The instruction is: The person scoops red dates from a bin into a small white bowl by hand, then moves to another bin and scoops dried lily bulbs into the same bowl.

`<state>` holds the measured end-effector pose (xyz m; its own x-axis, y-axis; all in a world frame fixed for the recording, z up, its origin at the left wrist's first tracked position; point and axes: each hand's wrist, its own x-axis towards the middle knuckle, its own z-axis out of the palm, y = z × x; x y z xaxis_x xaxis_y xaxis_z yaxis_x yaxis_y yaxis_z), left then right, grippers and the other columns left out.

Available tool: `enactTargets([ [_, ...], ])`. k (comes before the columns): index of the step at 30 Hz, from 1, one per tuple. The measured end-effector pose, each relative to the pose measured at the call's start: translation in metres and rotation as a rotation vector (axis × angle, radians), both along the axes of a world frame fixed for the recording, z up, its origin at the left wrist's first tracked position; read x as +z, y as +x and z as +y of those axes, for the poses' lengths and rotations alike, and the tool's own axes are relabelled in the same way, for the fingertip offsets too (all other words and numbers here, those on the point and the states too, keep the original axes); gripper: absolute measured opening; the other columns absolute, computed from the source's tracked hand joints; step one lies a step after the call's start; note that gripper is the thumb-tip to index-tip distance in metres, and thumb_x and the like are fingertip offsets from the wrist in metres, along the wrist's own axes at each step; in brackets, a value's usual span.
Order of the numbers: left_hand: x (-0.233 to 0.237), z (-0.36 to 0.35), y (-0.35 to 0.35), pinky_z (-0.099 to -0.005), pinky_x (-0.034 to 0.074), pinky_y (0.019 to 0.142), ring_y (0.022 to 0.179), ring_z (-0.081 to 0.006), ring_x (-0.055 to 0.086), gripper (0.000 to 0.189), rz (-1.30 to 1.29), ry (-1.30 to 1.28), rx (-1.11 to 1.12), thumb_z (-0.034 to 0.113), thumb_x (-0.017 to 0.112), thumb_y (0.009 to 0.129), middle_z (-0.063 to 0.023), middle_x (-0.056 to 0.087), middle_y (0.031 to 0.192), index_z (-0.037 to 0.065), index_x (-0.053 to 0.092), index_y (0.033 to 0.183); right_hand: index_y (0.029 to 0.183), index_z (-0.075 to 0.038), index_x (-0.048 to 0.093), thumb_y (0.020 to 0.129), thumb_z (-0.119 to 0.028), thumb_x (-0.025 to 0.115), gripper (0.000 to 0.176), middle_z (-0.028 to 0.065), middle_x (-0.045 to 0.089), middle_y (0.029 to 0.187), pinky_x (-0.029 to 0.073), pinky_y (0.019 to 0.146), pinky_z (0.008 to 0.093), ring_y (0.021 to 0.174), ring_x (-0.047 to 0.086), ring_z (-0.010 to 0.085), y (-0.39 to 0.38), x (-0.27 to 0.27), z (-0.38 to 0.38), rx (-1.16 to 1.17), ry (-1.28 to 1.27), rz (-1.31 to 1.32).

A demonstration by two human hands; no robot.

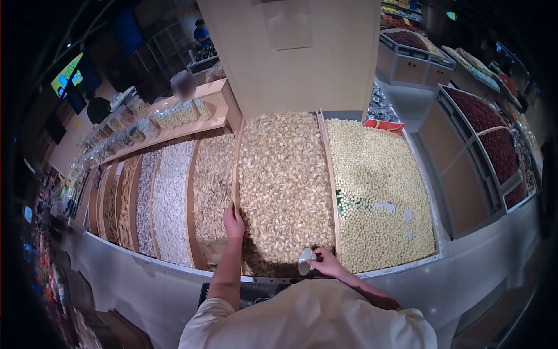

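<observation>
My right hand is closed on a small pale scoop, near the front edge of the wide middle bin. That bin holds a heap of beige flat pieces, with a darker, lower patch at its front left. My left hand rests at the wooden divider on the left side of this heap; its fingers point forward, and whether they grip the divider is too small to tell. Right of the heap, past another divider, lie round pale yellow pieces with bare patches showing.
Narrower bins of white and brown goods curve away at the left. Above them a wooden shelf carries clear jars. A tall beige panel rises behind. Dark red goods fill bins at the right. A person in blue is far back.
</observation>
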<state>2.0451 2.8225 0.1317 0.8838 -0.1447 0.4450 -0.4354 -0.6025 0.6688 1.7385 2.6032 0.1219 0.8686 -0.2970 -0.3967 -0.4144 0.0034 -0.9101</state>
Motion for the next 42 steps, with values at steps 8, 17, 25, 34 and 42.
enactTargets([
  [8, 0.003, -0.002, -0.002, -0.0413, 0.046, 0.091, 0.101, -0.0379, 0.058, 0.033, -0.008, -0.009, 0.007, 0.010, 0.050, 0.095, -0.0219, 0.060, 0.107, -0.003, 0.055, 0.125, 0.107, 0.000, 0.058, 0.077, -0.039, 0.077, 0.052, 0.0128, 0.066, 0.086, 0.051, 0.069, 0.0340, 0.078, 0.064, 0.0217, 0.010, 0.023, -0.010, 0.195, -0.258, 0.007],
  [17, 0.003, -0.004, -0.002, -0.0416, 0.046, 0.091, 0.101, -0.0374, 0.059, 0.034, 0.012, -0.015, -0.005, 0.009, 0.049, 0.095, -0.0219, 0.061, 0.108, -0.003, 0.055, 0.125, 0.114, -0.004, 0.058, 0.074, -0.046, 0.078, 0.061, 0.0205, 0.060, 0.108, 0.052, 0.083, 0.0422, 0.098, 0.062, 0.0360, 0.014, 0.032, -0.023, 0.345, -0.667, -0.107],
  [25, -0.007, 0.000, 0.003, -0.0422, 0.045, 0.093, 0.103, -0.0380, 0.058, 0.034, 0.025, -0.013, 0.000, 0.009, 0.049, 0.095, -0.0223, 0.060, 0.109, -0.003, 0.055, 0.126, 0.110, -0.002, 0.058, 0.074, -0.043, 0.077, 0.058, 0.0216, 0.061, 0.105, 0.051, 0.083, 0.0443, 0.099, 0.061, 0.0384, 0.017, 0.040, -0.019, 0.361, -0.661, -0.072],
  [34, -0.010, -0.001, 0.002, -0.0416, 0.045, 0.093, 0.106, -0.0368, 0.058, 0.034, -0.007, -0.061, 0.001, 0.009, 0.051, 0.096, -0.0215, 0.060, 0.112, -0.004, 0.054, 0.127, 0.099, 0.002, 0.062, 0.074, -0.043, 0.077, 0.054, 0.0163, 0.066, 0.088, 0.051, 0.074, 0.0359, 0.082, 0.065, 0.0255, 0.016, -0.016, -0.012, 0.032, -0.238, 0.031],
  [42, -0.007, -0.001, 0.001, -0.0415, 0.045, 0.094, 0.105, -0.0366, 0.058, 0.035, -0.032, -0.025, -0.009, 0.011, 0.050, 0.096, -0.0216, 0.060, 0.113, -0.003, 0.054, 0.127, 0.097, 0.002, 0.060, 0.079, -0.034, 0.077, 0.044, 0.0095, 0.064, 0.083, 0.051, 0.067, 0.0315, 0.074, 0.061, 0.0166, 0.013, -0.026, -0.014, -0.084, -0.117, -0.047],
])
